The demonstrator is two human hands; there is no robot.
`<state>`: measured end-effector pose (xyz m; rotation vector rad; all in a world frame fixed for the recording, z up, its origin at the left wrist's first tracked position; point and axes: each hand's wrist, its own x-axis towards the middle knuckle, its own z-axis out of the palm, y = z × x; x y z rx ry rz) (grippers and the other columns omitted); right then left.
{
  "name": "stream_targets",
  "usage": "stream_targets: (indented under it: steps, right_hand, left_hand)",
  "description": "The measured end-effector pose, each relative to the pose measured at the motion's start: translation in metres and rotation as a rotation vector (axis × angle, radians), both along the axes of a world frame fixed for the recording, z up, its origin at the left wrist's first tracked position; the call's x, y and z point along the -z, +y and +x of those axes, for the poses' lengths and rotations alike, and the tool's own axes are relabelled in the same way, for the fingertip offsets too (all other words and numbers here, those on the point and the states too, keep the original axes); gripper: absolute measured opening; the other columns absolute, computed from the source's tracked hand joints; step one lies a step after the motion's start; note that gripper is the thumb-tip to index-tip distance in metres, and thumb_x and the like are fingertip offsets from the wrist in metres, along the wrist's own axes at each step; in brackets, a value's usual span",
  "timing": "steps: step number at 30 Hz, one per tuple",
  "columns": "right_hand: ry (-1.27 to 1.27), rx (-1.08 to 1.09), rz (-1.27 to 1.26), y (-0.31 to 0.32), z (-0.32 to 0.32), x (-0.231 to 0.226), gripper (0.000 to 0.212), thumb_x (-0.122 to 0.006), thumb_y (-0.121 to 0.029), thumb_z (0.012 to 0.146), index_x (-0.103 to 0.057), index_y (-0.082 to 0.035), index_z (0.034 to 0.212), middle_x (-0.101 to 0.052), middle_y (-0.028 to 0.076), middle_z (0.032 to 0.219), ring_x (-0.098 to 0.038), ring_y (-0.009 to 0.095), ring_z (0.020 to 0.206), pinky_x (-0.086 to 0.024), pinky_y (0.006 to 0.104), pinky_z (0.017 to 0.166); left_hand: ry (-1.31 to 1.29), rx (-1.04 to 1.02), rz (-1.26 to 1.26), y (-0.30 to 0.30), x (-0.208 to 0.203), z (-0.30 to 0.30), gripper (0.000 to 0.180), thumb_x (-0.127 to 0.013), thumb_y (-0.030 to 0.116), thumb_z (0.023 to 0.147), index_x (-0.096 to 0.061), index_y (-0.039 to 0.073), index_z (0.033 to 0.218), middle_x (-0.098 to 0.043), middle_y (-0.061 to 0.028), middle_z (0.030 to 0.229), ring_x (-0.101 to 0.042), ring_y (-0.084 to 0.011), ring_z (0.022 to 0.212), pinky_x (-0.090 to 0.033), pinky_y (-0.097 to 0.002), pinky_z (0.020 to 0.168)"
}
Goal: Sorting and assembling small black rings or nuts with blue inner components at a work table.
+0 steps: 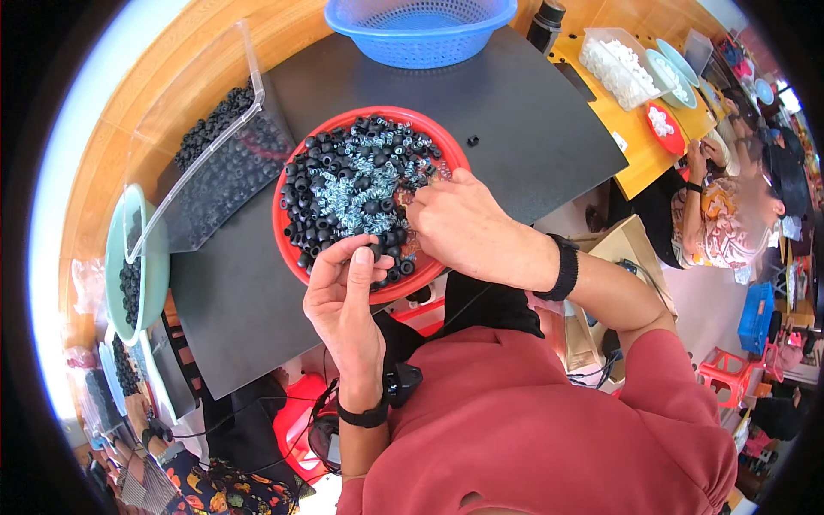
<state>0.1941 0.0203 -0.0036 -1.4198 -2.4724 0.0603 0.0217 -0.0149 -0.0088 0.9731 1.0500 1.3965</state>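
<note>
A red round basin [410, 287] sits on the dark table in front of me, filled with small black hollow plastic pieces [313, 176] and a pile of thin metal coil springs [339, 196]. Above its near rim, my left hand [348, 318] pinches one small black round piece [375, 251] between thumb and fingers. My right hand [468, 225] reaches over the right side of the basin with its fingers curled down among the springs and bare red bottom. Its fingertips are mostly hidden, so I cannot make out what they hold.
A clear plastic bin [251, 107] of black pieces leans at the left, beside a pale green basin [156, 287]. A blue perforated basket [421, 47] stands at the far edge. One loose black piece [473, 141] lies on the table [541, 129]. Other people sit at right and lower left.
</note>
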Motion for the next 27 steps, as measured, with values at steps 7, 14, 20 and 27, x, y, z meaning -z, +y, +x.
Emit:
stream_targets:
  steps: [7,14,20,27]
  right_hand:
    - [0.342,-0.102,0.029,-0.010,0.011,-0.019,0.013,-0.066,-0.015,0.076,-0.060,-0.004,0.078,-0.064,0.009,0.078,-0.064,0.023,0.076,-0.043,0.0366,0.072]
    - [0.279,-0.262,0.264,-0.012,0.017,-0.021,0.012,-0.067,-0.006,0.079,-0.063,-0.005,0.091,-0.064,0.008,0.091,-0.063,0.022,0.083,-0.044,0.0349,0.075]
    - [0.750,-0.112,0.063,-0.012,0.018,-0.017,0.010,-0.061,-0.009,0.089,-0.064,-0.002,0.094,-0.064,0.012,0.084,-0.063,0.030,0.077,-0.049,0.0362,0.070]
    - [0.814,-0.104,-0.359,-0.021,0.013,-0.022,0.020,-0.054,-0.017,0.096,-0.056,0.001,0.088,-0.058,0.019,0.075,-0.057,0.038,0.071,-0.044,0.0420,0.062]
  left_hand:
    - [0.219,0.092,-0.013,-0.003,-0.002,0.003,0.021,-0.063,0.009,0.093,-0.066,-0.002,0.110,-0.069,-0.0044,0.089,-0.063,-0.0080,0.072,-0.047,-0.0200,0.066]
    - [0.234,0.176,-0.037,0.003,-0.007,0.010,0.018,-0.065,0.010,0.092,-0.065,-0.003,0.106,-0.067,-0.0038,0.088,-0.062,-0.0067,0.074,-0.050,-0.0199,0.066]
    - [0.219,0.129,0.005,0.004,-0.009,0.013,0.015,-0.065,0.009,0.092,-0.064,-0.002,0.103,-0.066,-0.0036,0.088,-0.061,-0.0068,0.073,-0.051,-0.0211,0.067]
    - [0.540,-0.041,0.369,-0.003,0.002,0.019,0.010,-0.065,0.001,0.087,-0.067,-0.001,0.097,-0.061,-0.0076,0.085,-0.060,-0.0122,0.069,-0.049,-0.0253,0.063]
